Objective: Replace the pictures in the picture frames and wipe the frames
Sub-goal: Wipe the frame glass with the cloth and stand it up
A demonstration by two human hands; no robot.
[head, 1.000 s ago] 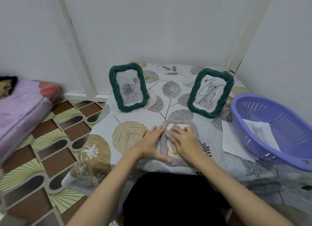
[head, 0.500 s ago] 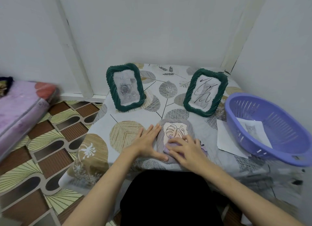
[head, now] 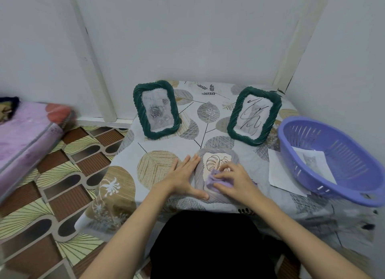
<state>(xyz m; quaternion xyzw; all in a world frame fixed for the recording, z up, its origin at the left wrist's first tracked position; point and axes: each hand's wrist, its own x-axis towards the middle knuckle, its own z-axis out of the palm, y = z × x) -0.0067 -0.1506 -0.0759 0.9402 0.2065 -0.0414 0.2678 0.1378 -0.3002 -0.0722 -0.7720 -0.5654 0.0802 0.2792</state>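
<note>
The two green frames [head: 155, 109] [head: 254, 116] have a ribbed, rope-twisted rim with a slight sheen; the grey frame [head: 216, 174] looks matt. The cloth [head: 216, 182] is soft lilac fabric — the basket [head: 331, 160] smooth slotted plastic, the loose sheet [head: 281, 172] plain matt paper.

The leaf-patterned table [head: 158, 168] carries two green frames [head: 156, 110], a grey frame [head: 216, 195], a purple basket [head: 333, 160] and paper [head: 281, 174].

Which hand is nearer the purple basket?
Right. The right hand holds a cloth on the grey frame, closer to the basket; the left hand rests at the frame's far side.
</note>
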